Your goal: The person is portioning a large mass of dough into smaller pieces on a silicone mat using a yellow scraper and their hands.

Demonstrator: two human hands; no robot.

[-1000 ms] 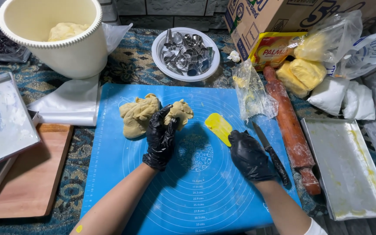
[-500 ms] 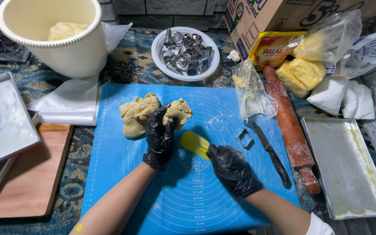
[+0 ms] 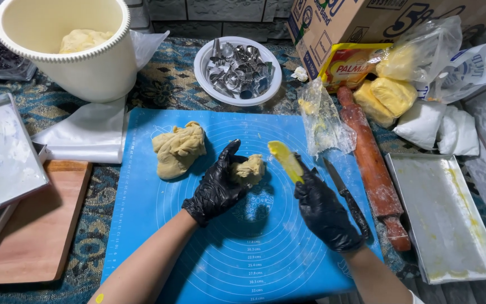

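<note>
Left hand (image 3: 216, 188) in black glove clenched on small dough piece (image 3: 248, 169) over blue silicone mat (image 3: 158, 225), right hand (image 3: 324, 211) grasping yellow scraper (image 3: 285, 160), larger dough lump (image 3: 178, 149) just left, knife (image 3: 344, 194) beside.

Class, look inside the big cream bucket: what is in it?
Inside the cream bucket lies a pale yellow dough lump against the far wall. The near wall hides the bottom, so anything else there cannot be seen.
</note>
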